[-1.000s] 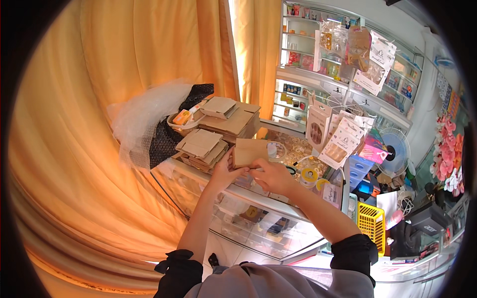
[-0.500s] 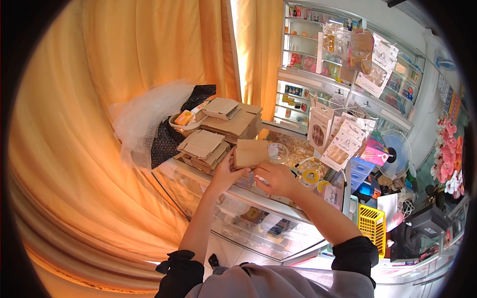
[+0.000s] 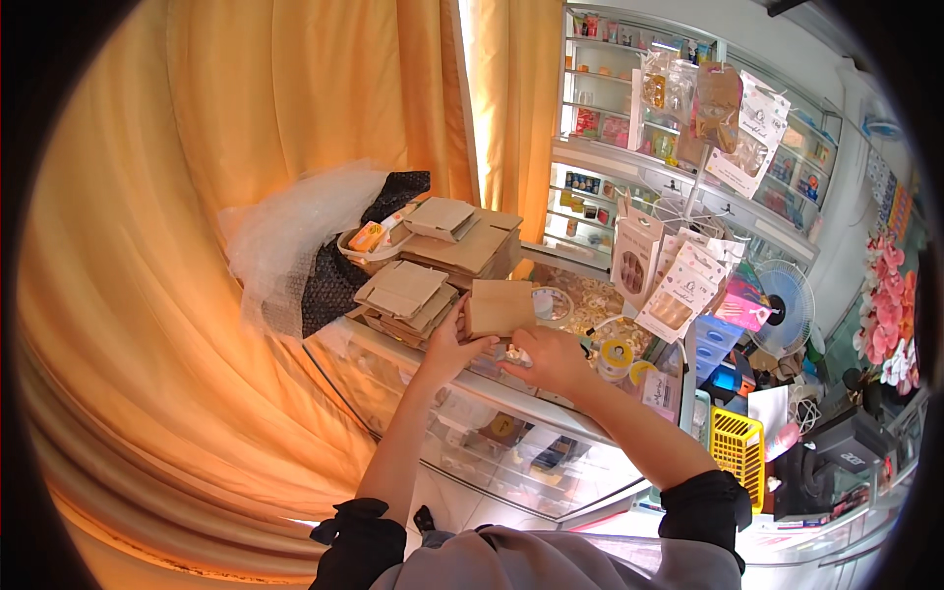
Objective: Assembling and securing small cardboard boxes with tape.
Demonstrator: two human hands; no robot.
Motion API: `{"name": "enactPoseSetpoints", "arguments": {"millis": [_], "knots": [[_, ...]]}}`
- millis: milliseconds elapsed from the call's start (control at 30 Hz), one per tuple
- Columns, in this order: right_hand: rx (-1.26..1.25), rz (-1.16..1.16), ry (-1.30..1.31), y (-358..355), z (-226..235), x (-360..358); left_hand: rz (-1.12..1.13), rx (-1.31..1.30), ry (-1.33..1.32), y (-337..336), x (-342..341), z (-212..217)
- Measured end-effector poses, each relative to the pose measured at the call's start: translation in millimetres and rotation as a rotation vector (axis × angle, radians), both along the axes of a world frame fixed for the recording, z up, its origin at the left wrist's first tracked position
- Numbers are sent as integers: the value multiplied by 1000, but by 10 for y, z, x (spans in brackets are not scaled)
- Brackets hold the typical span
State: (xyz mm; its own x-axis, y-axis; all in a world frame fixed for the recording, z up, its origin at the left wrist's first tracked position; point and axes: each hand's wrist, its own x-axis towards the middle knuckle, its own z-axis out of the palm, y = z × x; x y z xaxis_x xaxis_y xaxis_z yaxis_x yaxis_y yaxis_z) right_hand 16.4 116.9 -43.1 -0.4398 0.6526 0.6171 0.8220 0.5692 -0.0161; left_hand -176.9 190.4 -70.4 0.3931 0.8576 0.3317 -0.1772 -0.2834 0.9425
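Observation:
A small brown cardboard box (image 3: 501, 307) is held just above the glass counter. My left hand (image 3: 450, 346) grips its left side, the thumb stretched along the near edge and the fingers behind. Close to the near right corner of the box, my right hand (image 3: 547, 359) is closed with its fingers curled. Something small and whitish shows by those fingertips, too unclear to name. Left of the box lies a stack of folded flat cardboard boxes (image 3: 401, 290). Behind it is a taller pile of larger cardboard (image 3: 472, 246) with another small box (image 3: 441, 218) on top.
Clear and black bubble wrap (image 3: 324, 280) spills over the counter's left end beside a basket (image 3: 369, 246). Tape rolls (image 3: 616, 356) sit to the right, near a rack of hanging packages (image 3: 678, 285). A yellow basket (image 3: 736, 457) and a fan (image 3: 785, 305) stand further right. Orange curtains (image 3: 246, 118) hang left.
The whole view has shifted very slightly. My right hand has moved a little and its fingers have shifted near the box's corner; my left hand keeps its hold on the box.

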Motion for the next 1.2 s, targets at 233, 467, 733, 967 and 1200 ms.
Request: {"name": "enactPoseSetpoints", "arguments": {"millis": [233, 467, 733, 967, 1200], "knots": [[45, 14, -61, 24, -22, -67, 24, -35, -67, 57, 25, -70], [76, 12, -46, 50, -34, -35, 24, -83, -106, 60, 48, -2], [-12, 70, -75, 50, 73, 58, 42, -187, -131, -5, 57, 43], [127, 157, -61, 14, 92, 40, -50, -269, -182, -83, 10, 136], [299, 141, 32, 10, 134, 7, -64, -267, -117, -67, 14, 106]]}}
